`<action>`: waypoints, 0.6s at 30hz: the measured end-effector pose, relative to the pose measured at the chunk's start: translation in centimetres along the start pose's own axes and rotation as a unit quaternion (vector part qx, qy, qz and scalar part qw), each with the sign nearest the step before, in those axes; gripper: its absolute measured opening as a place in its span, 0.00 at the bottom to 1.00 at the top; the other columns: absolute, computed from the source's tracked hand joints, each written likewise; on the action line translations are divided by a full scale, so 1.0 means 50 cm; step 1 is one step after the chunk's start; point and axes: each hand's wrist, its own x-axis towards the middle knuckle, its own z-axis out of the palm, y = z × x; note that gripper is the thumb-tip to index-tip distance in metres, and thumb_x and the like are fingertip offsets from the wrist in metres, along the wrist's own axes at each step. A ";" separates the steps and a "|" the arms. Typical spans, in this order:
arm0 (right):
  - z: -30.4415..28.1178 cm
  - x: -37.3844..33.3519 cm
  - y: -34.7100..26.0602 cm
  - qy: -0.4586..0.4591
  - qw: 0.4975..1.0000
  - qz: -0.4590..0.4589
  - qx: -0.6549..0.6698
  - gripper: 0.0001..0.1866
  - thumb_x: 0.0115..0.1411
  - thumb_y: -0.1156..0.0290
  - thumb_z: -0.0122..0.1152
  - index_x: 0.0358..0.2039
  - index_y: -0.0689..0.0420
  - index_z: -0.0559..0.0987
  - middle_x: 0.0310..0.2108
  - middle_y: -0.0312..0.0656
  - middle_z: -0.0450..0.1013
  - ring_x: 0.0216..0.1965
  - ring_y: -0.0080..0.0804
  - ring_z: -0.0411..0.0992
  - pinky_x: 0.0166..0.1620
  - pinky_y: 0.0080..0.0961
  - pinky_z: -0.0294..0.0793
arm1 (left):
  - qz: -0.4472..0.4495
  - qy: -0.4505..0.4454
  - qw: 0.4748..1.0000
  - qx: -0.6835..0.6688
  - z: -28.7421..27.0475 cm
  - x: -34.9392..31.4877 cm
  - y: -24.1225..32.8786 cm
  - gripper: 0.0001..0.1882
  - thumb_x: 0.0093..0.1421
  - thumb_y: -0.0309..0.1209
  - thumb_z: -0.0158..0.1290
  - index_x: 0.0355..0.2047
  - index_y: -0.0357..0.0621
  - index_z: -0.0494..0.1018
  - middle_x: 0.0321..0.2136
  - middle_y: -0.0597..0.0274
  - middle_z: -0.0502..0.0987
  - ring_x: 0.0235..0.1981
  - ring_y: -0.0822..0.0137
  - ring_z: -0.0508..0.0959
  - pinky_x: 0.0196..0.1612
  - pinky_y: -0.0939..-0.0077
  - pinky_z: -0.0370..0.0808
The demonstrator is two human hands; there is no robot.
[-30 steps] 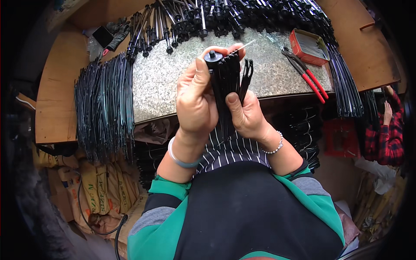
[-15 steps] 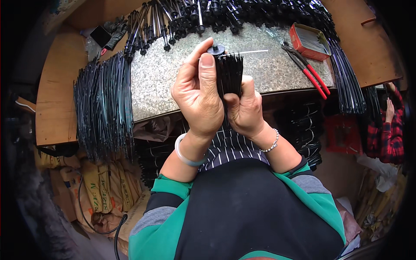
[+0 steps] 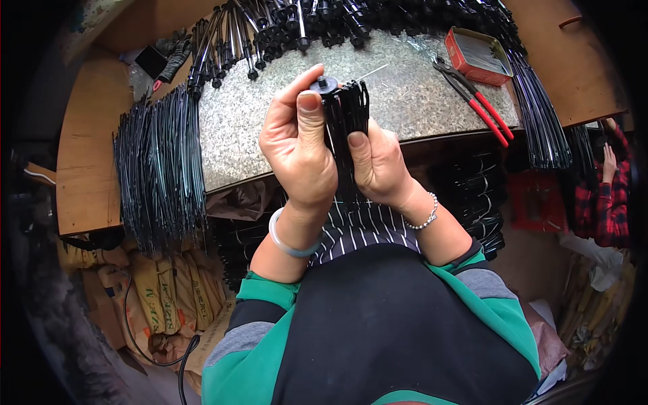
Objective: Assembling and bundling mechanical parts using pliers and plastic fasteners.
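My left hand [image 3: 298, 152] pinches a round black disc-shaped hub [image 3: 322, 86] with a short peg on top, its thumb against the near side. Beside the hub stands an upright bundle of thin black ribs [image 3: 354, 108], like umbrella ribs, with small looped ends at the top. My right hand [image 3: 383, 165] closes around this bundle lower down, thumb laid along it. A thin pale wire [image 3: 373, 72] sticks out from the rib tops, slanting up to the right. How the wire joins the hub and ribs is hidden.
Red-handled pliers [image 3: 482, 111] and a red box [image 3: 478, 59] of thin pieces lie right on the speckled worktop [image 3: 236, 128]. Black rods [image 3: 162, 169] hang over the left edge, more [image 3: 543, 118] at right. Hubbed shafts [image 3: 302, 27] line the back. Another person's hand [image 3: 609, 164] shows far right.
Both hands have shifted slightly left with the hub and ribs. My right thumb has straightened along the bundle. The wire has swung from nearly level to slanting upward.
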 end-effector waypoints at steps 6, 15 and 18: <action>0.009 -0.001 0.003 0.021 0.998 0.000 -0.053 0.19 0.65 0.63 0.41 0.49 0.65 0.68 0.31 0.48 0.74 0.29 0.34 0.75 0.32 0.25 0.72 | -0.006 -0.008 0.999 -0.048 0.004 -0.007 -0.001 0.16 0.62 0.31 0.47 0.46 0.33 0.68 0.29 0.64 0.76 0.28 0.80 0.74 0.33 0.89 0.71; 0.013 0.001 0.004 0.064 0.998 -0.001 -0.025 0.11 0.61 0.65 0.50 0.35 0.61 0.71 0.23 0.51 0.70 0.22 0.51 0.70 0.22 0.35 0.68 | -0.142 -0.102 0.978 -0.117 -0.020 0.019 0.013 0.21 0.64 0.40 0.44 0.47 0.32 0.66 0.26 0.67 0.74 0.26 0.83 0.71 0.30 0.92 0.67; 0.006 0.003 -0.004 0.056 0.995 -0.004 -0.084 0.12 0.61 0.65 0.51 0.37 0.62 0.71 0.23 0.49 0.71 0.23 0.45 0.72 0.24 0.32 0.69 | -0.038 -0.071 0.997 0.018 0.009 0.010 0.012 0.19 0.63 0.36 0.46 0.48 0.34 0.65 0.23 0.72 0.70 0.23 0.84 0.66 0.30 0.94 0.64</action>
